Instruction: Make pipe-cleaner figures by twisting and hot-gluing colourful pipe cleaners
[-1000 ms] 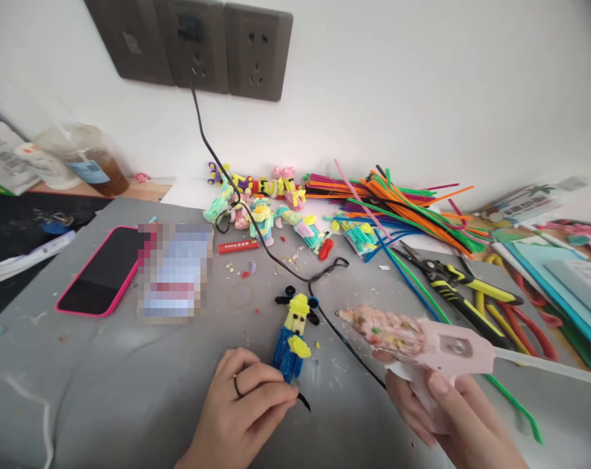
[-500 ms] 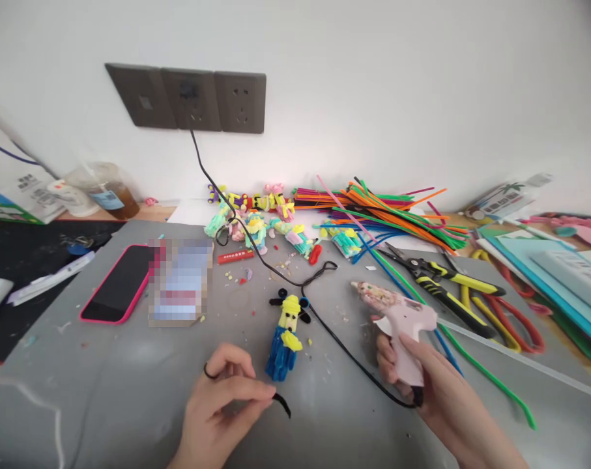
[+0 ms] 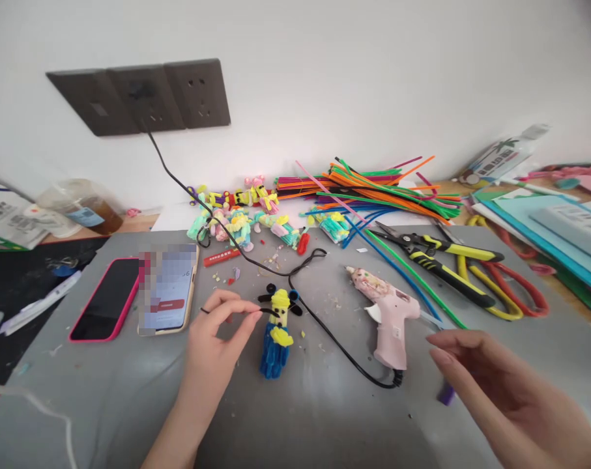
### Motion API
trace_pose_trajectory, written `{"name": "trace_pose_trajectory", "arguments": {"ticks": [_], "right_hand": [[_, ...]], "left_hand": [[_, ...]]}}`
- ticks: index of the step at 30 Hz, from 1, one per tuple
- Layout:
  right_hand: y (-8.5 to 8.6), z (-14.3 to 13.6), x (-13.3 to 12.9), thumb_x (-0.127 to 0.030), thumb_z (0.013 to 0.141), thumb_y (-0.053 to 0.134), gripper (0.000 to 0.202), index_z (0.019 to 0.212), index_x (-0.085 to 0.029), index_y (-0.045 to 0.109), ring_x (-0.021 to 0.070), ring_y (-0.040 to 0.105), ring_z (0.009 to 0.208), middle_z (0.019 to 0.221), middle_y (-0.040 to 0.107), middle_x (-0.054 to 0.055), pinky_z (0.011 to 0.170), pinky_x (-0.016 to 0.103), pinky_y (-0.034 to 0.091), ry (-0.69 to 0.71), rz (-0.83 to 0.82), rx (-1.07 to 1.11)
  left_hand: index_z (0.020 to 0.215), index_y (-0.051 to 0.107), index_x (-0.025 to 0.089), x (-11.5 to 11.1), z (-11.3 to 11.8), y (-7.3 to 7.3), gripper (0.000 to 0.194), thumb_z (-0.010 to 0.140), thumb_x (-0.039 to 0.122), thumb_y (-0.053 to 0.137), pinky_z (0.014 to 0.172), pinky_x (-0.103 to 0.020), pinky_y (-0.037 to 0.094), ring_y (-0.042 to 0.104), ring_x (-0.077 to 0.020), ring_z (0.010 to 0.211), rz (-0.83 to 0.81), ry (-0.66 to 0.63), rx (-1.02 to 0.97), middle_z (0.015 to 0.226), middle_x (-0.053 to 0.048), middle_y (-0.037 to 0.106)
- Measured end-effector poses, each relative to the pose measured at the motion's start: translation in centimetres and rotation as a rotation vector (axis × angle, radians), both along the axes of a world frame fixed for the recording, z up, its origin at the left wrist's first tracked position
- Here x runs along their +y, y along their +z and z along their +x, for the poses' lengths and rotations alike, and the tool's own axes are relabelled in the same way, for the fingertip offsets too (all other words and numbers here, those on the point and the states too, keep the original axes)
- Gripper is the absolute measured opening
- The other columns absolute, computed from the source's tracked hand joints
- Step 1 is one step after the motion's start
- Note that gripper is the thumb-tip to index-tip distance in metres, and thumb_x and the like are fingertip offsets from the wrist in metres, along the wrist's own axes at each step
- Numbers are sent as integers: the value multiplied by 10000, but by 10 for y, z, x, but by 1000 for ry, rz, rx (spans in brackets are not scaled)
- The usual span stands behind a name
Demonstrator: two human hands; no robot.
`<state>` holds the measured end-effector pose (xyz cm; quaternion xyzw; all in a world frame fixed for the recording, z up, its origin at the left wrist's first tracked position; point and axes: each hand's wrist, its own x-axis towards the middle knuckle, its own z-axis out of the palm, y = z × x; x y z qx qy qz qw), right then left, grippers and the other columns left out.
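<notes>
My left hand [image 3: 221, 332] pinches a short black pipe cleaner piece [image 3: 270, 311] between thumb and forefinger. The black piece reaches across the face of a small pipe cleaner dog figure [image 3: 274, 355], yellow on top and blue below, with black ears; I cannot tell whether it touches. On the mat to the right lies a pink glue gun [image 3: 391, 319], its nozzle pointing up and left. My right hand [image 3: 495, 384] is empty, fingers apart, to the right of the glue gun. A purple object [image 3: 446, 393] shows partly beside its thumb.
Several finished figures [image 3: 239, 225] and a pile of pipe cleaners [image 3: 383, 189] line the back. Pliers [image 3: 436, 260] and scissors [image 3: 520, 293] lie at right. Two phones [image 3: 104, 299] rest at left. The black cord [image 3: 334, 339] crosses the mat to a wall socket [image 3: 143, 98].
My right hand has let go of the glue gun, now lying on the mat, and has moved right. My left hand has moved up, bringing the black piece to the figure's face.
</notes>
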<state>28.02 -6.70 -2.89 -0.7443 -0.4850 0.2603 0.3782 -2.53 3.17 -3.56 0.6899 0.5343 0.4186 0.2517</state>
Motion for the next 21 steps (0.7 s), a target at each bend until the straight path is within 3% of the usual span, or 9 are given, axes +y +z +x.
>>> {"name": "trace_pose_trajectory", "arguments": {"ticks": [3,5,8,13,21], "right_hand": [[2,-43,19,-339,931,593,74,995,-308,615,184,647,611,796,684,34,471,248,507,253,104,28],[-2,-75,35,-253,940,570,72,1002,-281,593,144,559,508,707,613,-13,436,235,448,372,158,40],[-12,-107,54,-164,912,594,83,939,-238,622,143,532,555,722,564,-14,508,256,433,402,226,-55],[-18,-113,64,-118,910,613,130,827,-212,646,165,562,661,718,528,-7,600,276,418,422,276,-124],[-12,-113,69,-115,915,586,176,778,-226,596,150,542,626,671,502,-38,640,311,335,428,250,-193]], "left_hand": [[783,732,245,2,6,-4,102,849,181,688,615,-200,443,560,-102,666,-11,-38,-9,778,31,595],[789,740,236,2,7,-7,98,846,172,694,630,-203,455,583,-103,676,2,-53,-5,788,26,597],[787,748,233,1,7,-12,92,838,168,709,649,-215,464,608,-113,694,9,-71,7,777,23,598],[760,736,242,-1,11,-15,106,837,172,718,670,-236,462,604,-125,703,7,-44,19,761,25,598],[784,733,255,-1,11,-15,110,851,171,710,727,-293,456,587,-156,740,8,-50,66,759,16,594]]}}
